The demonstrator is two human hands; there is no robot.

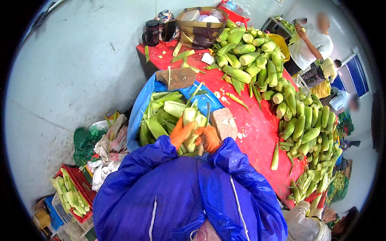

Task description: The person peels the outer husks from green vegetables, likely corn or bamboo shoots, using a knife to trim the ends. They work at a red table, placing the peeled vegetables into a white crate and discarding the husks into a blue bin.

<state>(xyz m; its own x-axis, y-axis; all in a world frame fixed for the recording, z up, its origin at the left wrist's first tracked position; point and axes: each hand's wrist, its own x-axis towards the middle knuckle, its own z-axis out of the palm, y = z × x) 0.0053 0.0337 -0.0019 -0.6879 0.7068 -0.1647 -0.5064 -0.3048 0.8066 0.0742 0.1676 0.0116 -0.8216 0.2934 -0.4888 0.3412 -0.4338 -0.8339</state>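
An ear of corn (189, 115), its husk pale green, stands nearly upright close to my chest. My left hand (181, 132), in an orange glove, is closed around its left side. My right hand (208, 138), also orange-gloved, is closed at the corn's right side. From its top rises a narrow grey blade, seemingly of a knife (208, 113); its handle is hidden in the fingers. Beneath and beyond both hands, a blue bag (138, 114) lies open, filled with green husks (156, 127). A brick (224, 123) lies just right of my right hand.
A large heap of unpeeled corn (299, 116) covers the right of the red table (257, 140). Another brick (176, 78) sits on the bag's far edge. Farther back are a patterned bag (201, 32) and dark flask (151, 33). Peeled ears fill a red crate (82, 188), lower left. People work at right.
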